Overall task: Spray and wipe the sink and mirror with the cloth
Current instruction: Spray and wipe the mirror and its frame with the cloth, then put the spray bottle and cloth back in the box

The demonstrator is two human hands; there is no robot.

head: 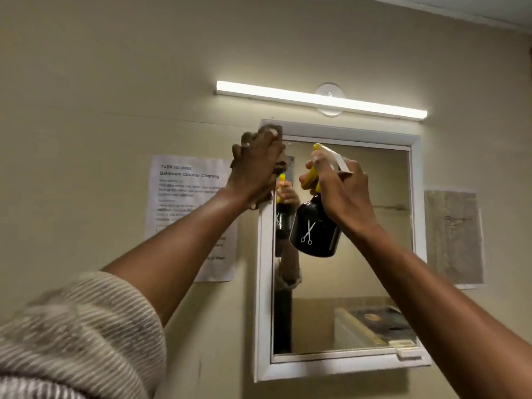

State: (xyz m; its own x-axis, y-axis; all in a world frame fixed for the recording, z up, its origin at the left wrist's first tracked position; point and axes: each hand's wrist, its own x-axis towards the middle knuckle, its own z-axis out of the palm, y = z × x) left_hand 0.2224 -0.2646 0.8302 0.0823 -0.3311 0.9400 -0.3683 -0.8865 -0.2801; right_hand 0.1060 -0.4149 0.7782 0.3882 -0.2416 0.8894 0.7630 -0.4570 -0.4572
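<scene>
A white-framed mirror (354,272) hangs on the beige wall. My left hand (256,168) presses a brown cloth (280,165) against the mirror's top left corner, mostly hiding the cloth. In front of the upper glass, my right hand (339,191) holds a black spray bottle (315,228) with a white scissors mark and a yellow and white trigger head, fingers around the trigger. The bottle and hand are reflected in the glass. The sink is out of view.
A lit tube light (319,99) runs above the mirror. A printed sheet (184,203) is taped to the wall left of the mirror, and a faded paper (454,237) to its right. The ceiling edge shows at top right.
</scene>
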